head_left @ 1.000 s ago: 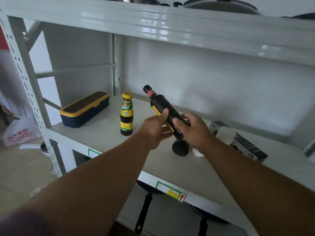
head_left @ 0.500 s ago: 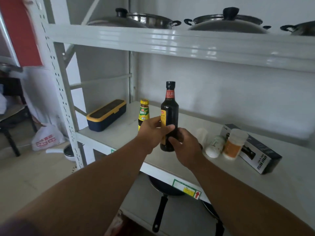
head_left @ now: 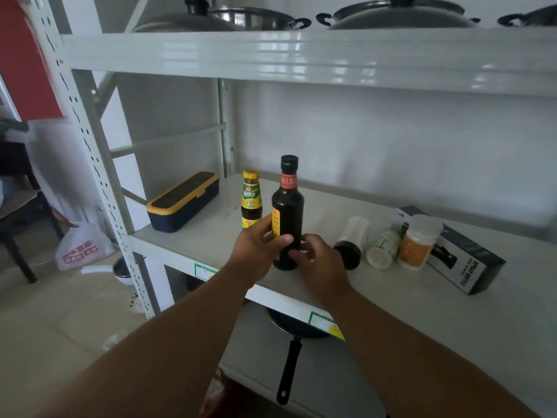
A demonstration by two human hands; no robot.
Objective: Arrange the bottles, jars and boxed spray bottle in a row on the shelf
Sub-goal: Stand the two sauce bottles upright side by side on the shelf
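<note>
A tall dark bottle with a red neck label stands upright near the front of the white shelf. My left hand wraps its lower left side, and my right hand touches its base from the right. Just behind it to the left stands a smaller bottle with a yellow cap. To the right lie a jar with a black lid and a white bottle, both on their sides. An orange jar with a white cap stands beside the black spray bottle box.
A navy box with a yellow rim sits at the shelf's left end. Pots with lids fill the shelf above. A frying pan rests on the shelf below. A white plastic bag lies on the floor at left.
The dark bottle went from tilted in both hands to upright, then came down to stand on the shelf beside the yellow-capped bottle. My view shifted up and back.
</note>
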